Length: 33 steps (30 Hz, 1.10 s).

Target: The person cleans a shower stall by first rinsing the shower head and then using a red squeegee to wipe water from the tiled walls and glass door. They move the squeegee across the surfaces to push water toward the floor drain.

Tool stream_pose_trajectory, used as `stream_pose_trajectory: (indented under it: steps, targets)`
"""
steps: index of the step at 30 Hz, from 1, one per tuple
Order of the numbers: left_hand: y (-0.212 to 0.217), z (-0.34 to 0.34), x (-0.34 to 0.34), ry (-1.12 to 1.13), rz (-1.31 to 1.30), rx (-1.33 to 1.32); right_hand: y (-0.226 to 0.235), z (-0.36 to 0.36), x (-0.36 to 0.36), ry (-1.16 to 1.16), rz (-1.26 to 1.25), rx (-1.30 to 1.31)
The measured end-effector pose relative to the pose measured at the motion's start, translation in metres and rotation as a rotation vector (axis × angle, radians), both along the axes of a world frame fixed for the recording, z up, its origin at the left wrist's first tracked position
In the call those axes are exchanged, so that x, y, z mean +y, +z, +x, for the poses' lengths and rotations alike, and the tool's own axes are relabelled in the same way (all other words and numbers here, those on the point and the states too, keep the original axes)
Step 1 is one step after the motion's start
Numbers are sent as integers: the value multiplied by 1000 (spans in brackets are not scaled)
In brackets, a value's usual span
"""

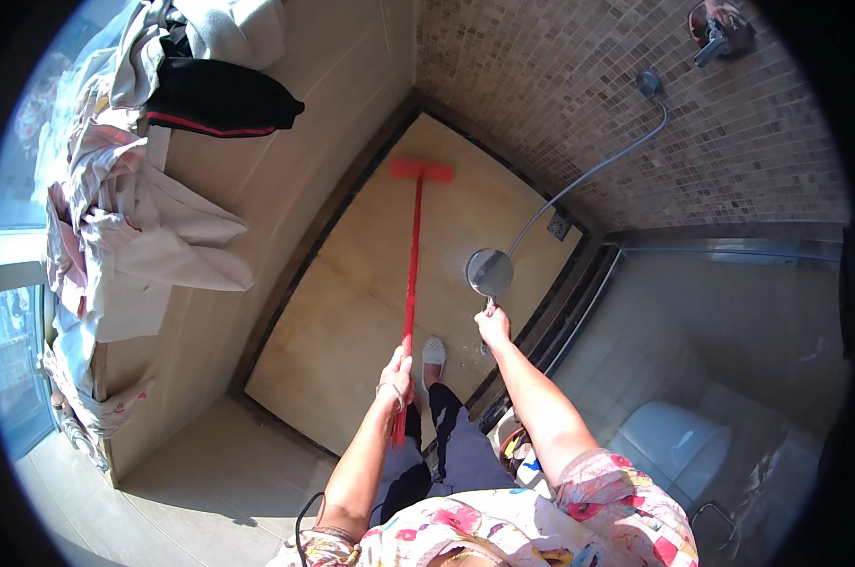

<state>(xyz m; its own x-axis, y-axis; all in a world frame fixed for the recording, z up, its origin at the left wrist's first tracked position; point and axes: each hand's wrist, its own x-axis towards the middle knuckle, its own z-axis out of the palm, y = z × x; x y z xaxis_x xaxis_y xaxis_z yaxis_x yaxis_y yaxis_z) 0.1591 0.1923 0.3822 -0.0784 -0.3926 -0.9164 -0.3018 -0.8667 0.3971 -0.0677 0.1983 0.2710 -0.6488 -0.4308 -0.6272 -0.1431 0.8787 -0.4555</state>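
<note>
Well below the showerhead [490,273], a bin [497,432] holds oddments [517,456].

The head view looks steeply down from the wearer's head, near the floral shirt [484,515] and well above the shower floor [342,293], facing its far corner.

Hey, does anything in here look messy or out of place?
The clothes by the window at left look untidy: heaped together, with pieces draping unevenly down the wall. The held shower head and red pole show no obvious damage.
</note>
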Motion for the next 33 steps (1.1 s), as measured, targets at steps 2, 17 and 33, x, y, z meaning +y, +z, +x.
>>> stream_pose_trajectory:
  steps: [2,17,33]
  targets:
    - [4,19,30,-78,-40,-39,16,-10,-7,-6,-4,-24]
    - [-28,-27,24,-207,-143,23,34,-35,-17,-144,-113,-1]
    - [20,-1,-20,-149,-62,-84,59,-41,3,-234,-193,-9]
